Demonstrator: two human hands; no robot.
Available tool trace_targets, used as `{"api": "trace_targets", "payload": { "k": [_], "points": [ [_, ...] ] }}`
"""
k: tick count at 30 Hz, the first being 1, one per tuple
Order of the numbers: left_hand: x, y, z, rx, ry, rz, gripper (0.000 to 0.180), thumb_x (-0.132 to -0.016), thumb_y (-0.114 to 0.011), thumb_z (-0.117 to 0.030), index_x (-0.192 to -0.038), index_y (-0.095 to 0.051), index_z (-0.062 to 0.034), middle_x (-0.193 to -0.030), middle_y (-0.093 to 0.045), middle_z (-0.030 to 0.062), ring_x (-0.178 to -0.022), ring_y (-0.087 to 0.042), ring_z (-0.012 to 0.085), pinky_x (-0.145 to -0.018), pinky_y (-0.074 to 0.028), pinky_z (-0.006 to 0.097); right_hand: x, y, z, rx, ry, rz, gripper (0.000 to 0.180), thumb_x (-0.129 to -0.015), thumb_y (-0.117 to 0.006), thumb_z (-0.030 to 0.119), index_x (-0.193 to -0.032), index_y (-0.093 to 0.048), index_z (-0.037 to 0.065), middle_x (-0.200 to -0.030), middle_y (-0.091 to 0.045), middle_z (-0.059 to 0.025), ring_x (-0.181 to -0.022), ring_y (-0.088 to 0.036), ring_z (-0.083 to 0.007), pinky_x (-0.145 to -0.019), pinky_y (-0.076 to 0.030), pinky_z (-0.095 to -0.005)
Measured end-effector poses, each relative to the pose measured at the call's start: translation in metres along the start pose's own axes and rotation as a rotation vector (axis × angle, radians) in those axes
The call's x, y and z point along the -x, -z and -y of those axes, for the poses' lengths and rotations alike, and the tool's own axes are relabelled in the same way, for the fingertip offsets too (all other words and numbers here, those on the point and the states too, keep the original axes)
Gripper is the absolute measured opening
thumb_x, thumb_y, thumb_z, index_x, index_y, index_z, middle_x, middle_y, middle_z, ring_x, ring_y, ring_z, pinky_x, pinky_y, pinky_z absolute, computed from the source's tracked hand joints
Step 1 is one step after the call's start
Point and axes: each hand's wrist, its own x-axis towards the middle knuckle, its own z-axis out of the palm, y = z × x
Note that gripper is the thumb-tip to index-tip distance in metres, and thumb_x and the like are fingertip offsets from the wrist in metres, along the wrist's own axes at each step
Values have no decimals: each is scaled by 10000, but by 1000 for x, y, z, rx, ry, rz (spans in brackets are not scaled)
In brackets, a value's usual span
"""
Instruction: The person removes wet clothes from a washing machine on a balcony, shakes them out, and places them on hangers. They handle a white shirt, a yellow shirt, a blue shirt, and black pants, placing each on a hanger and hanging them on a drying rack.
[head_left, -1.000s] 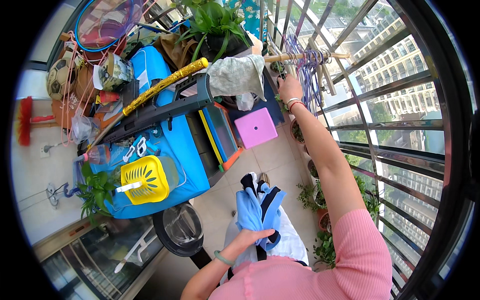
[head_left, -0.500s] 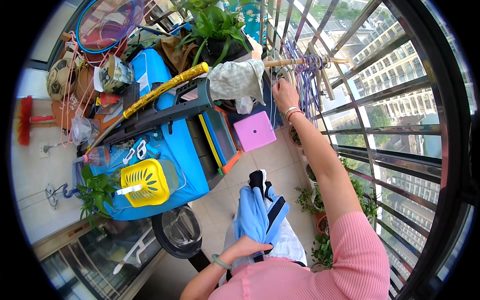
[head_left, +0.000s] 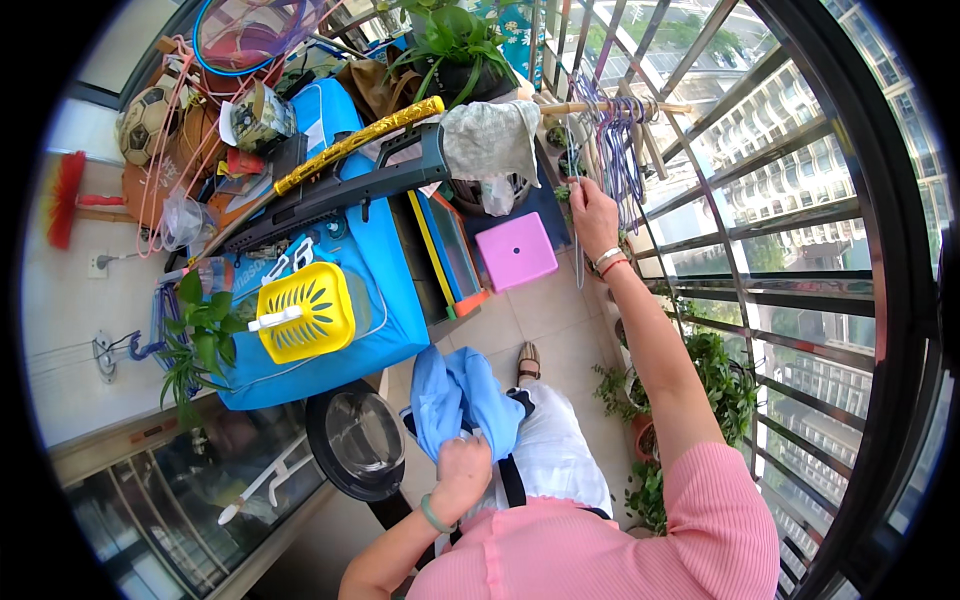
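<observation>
My left hand [head_left: 464, 472], with a green bangle on its wrist, is closed on a light blue garment with dark parts [head_left: 462, 395]. The cloth hangs bunched in front of my lap. Farther off on the right, my right hand [head_left: 594, 215] is closed around a thin, pale clothes hanger [head_left: 579, 262], part of which hangs below the fingers. Just beyond this hand, a bunch of purple and pale hangers [head_left: 625, 130] hangs from a wooden rod [head_left: 665, 107]. A grey cloth [head_left: 490, 140] drapes to the left of them.
A pink stool [head_left: 516, 252] stands on the tiled floor. To the left, a blue-covered surface [head_left: 385, 300] carries a yellow-lidded box [head_left: 305, 315] and a long black toy-like piece [head_left: 340, 190]. A round black-rimmed lid [head_left: 355, 440] sits nearer me. Window bars [head_left: 800, 220] and potted plants [head_left: 720, 380] line the right.
My right hand has come down and nearer from the rod, with a hanger now showing in it. The blue garment and my left hand have shifted left. The view has turned slightly.
</observation>
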Motion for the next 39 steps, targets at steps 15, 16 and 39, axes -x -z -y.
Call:
{"api": "trace_targets", "payload": {
  "k": [15, 16, 39],
  "points": [
    [117, -12, 10, 86, -198, -102, 158, -632, -674, -66, -760, -596, -18, -726, -595, 121, -686, -607, 298, -655, -456, 397, 95, 1, -52, -297, -370, 204, 276, -917, -552, 232, -1066, -700, 54, -589, -617, -30, -554, -580, -119, -557, -447, -274],
    [126, -17, 11, 102, -171, -88, 154, -640, -680, -73, -753, -590, -19, -732, -597, 122, -692, -611, 298, -661, -460, 396, 111, -3, -52, -404, -415, 199, 255, -924, -558, 207, -1069, -704, 57, -585, -603, -11, -532, -543, -86, -527, -421, -253],
    [304, -88, 21, 119, -222, -60, 133, -630, -695, -85, -732, -620, -44, -795, -631, 134, -736, -633, 312, -684, -489, 389, 475, 120, 130, -882, -548, 453, 280, -1009, -495, 263, -1143, -621, 52, -552, -437, 51, -466, -339, -18, -442, -258, -187]
  ]
}}
